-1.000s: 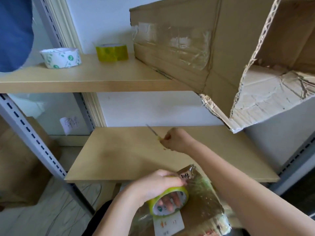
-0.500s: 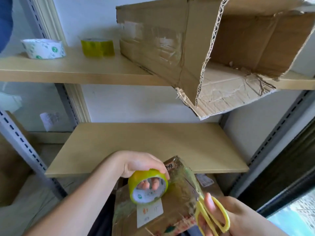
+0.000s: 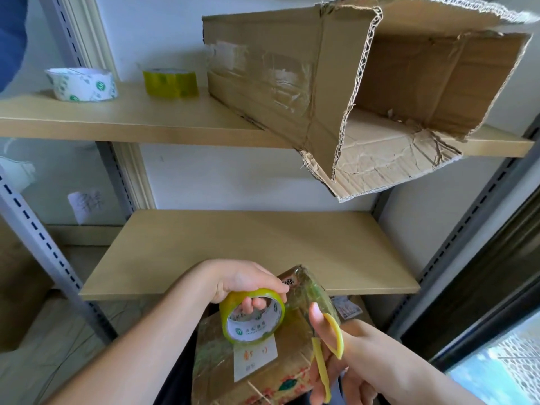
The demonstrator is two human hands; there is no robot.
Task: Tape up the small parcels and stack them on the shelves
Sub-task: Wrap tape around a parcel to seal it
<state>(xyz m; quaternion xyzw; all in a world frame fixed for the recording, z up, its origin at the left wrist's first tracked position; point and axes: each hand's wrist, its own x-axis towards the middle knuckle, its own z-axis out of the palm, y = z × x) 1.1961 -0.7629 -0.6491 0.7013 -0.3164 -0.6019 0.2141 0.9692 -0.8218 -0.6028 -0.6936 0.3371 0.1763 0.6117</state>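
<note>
Since the earlier frames, the right hand (image 3: 347,361) had come back from the lower shelf (image 3: 248,252) with the yellow scissors (image 3: 328,352) and now sat at about four o'clock of the parcel (image 3: 257,346), its fingers threaded through and grasping the handles; the blades could not be made out. The left hand (image 3: 245,285) had stayed on the roll of tape (image 3: 252,315), fingers hooked through its core and thumb over the rim, holding it against the top of the parcel. That parcel, brown and wrapped in glossy clear tape with a white label (image 3: 254,361) on it, lay low in view, in front of and below the lower shelf's front edge, not yet on any shelf.

On the upper shelf (image 3: 131,121), at eleven o'clock, a white roll with green marks (image 3: 81,84) stood well apart from a second yellowish roll (image 3: 171,83). Just beside that roll, toward one o'clock, a large open cardboard box (image 3: 365,92) lay on its side, its torn mouth overhanging the shelf edge.
</note>
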